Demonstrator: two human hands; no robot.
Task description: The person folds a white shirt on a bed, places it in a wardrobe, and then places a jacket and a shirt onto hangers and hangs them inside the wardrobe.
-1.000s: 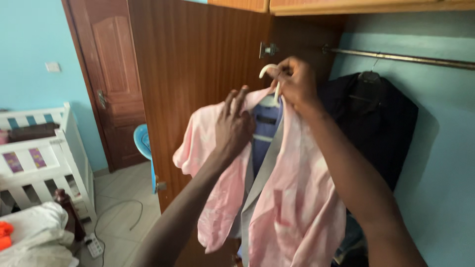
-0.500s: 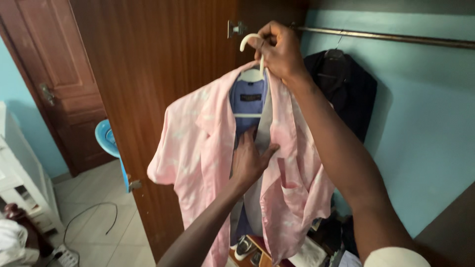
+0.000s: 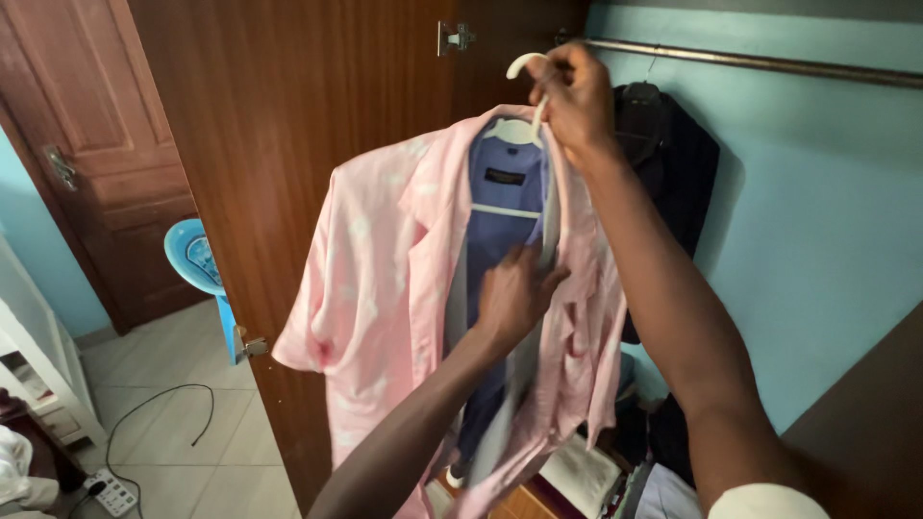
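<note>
A white plastic hanger is being gripped at its hook by the right hand, clenched around it and raised just below and in front of the metal rail. A pink shirt is being carried on that hanger, over a blue garment, its long axis hanging straight down from the right hand. The shirt's front edge is being pinched by the left hand, lower down, near mid-chest. The rail is lying up and to the right of the hook, so the right hand is the nearer one. A dark jacket is already hanging on the rail beside the open wardrobe door.
</note>
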